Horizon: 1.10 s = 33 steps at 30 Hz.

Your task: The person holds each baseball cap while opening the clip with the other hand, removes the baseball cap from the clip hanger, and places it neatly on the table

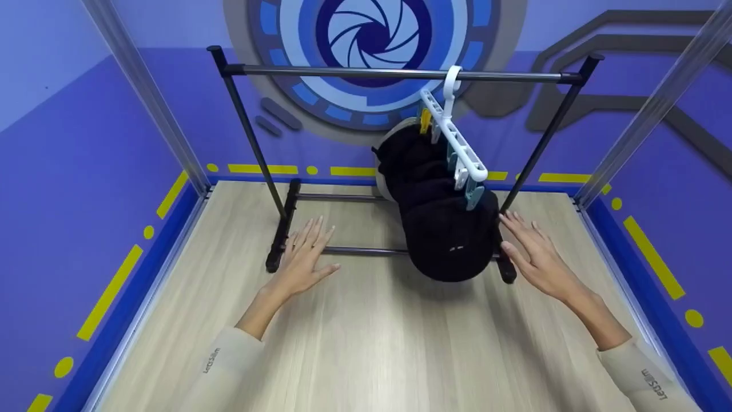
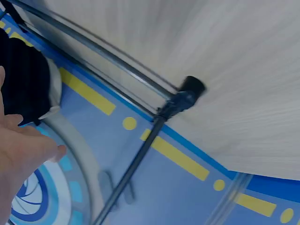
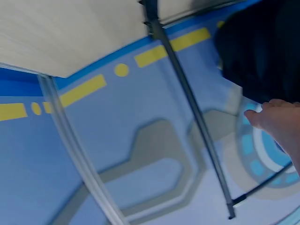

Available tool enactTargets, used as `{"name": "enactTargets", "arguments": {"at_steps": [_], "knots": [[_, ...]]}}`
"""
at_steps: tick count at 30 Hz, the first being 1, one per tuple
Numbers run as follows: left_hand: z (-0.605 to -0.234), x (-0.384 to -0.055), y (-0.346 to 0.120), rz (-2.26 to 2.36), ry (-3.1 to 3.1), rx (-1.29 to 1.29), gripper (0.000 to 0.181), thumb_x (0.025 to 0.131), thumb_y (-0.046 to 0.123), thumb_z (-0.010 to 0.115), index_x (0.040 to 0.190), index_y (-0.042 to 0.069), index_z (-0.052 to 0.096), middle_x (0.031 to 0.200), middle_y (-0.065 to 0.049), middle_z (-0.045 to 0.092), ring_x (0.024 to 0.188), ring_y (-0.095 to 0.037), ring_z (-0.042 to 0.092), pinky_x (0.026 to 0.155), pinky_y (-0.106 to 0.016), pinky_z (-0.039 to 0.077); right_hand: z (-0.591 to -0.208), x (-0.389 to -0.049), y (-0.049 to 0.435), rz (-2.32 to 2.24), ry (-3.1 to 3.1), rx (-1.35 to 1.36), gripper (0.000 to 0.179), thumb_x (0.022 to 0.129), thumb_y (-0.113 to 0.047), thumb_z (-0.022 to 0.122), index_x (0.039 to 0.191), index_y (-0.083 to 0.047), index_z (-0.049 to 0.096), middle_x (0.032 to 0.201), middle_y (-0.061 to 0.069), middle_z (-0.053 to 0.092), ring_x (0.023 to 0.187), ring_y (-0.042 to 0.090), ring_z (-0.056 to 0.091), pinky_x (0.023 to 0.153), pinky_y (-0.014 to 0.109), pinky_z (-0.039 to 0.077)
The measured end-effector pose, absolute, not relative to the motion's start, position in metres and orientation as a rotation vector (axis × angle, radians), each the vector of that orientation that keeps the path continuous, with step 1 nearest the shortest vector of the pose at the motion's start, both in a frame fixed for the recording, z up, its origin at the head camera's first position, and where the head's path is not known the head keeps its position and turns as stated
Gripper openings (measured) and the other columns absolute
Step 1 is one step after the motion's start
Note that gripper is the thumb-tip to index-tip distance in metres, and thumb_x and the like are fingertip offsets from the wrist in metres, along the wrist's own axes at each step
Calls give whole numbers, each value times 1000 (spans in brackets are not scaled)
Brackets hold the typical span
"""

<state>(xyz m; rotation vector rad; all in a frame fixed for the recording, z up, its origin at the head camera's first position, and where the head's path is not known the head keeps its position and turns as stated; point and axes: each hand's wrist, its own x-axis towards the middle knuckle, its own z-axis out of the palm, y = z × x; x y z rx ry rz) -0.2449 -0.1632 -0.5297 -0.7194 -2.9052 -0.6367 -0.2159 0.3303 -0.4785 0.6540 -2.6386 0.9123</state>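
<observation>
My left hand (image 1: 306, 260) is held with its fingers straight and spread, over the left foot of a black metal clothes rack (image 1: 366, 72). At the rack's right upright, my right hand (image 1: 537, 257) also has straight fingers and holds nothing. A white clip hanger (image 1: 457, 143) hangs by its hook from the top bar, with teal, white and yellow clips. Below it hangs a bulky black cap-like cloth item (image 1: 449, 246), with a rounded front and small white mark. A pale grey edge (image 1: 389, 183) shows behind it. The wrist views show each hand apart from the cloth.
The rack stands on a light wood-grain table (image 1: 354, 343), its two lower bars (image 1: 366, 251) near the surface. Blue and purple printed panels (image 1: 103, 171) with yellow dashes enclose the back and sides. Metal corner posts (image 1: 154, 97) rise at the back corners.
</observation>
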Motion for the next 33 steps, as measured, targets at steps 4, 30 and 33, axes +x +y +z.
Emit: {"name": "enactTargets", "arguments": {"at_steps": [4, 30, 33], "knots": [[-515, -242, -147, -647, -2902, -827, 77, 100, 43, 63, 162, 13, 29, 171, -19, 15, 159, -39, 13, 125, -66, 9, -467, -213, 321, 910, -2569, 629, 54, 105, -11, 55, 157, -12, 41, 159, 17, 44, 153, 20, 33, 128, 24, 13], [-444, -241, -21, -700, -2362, -1198, 64, 101, 25, 65, 157, 10, 37, 163, -13, 36, 148, -27, 40, 118, -46, 38, -414, -223, 279, 853, -2305, 770, 49, 99, 2, 59, 147, -1, 52, 140, 21, 62, 126, 39, 57, 111, 10, 29], [-440, -242, -15, -700, -2359, -1196, 65, 102, 26, 63, 158, 8, 35, 164, -14, 35, 149, -27, 38, 119, -46, 37, -406, -223, 273, 863, -2295, 778, 49, 99, 1, 60, 147, -1, 52, 136, 20, 64, 120, 34, 57, 104, 15, 34]]}}
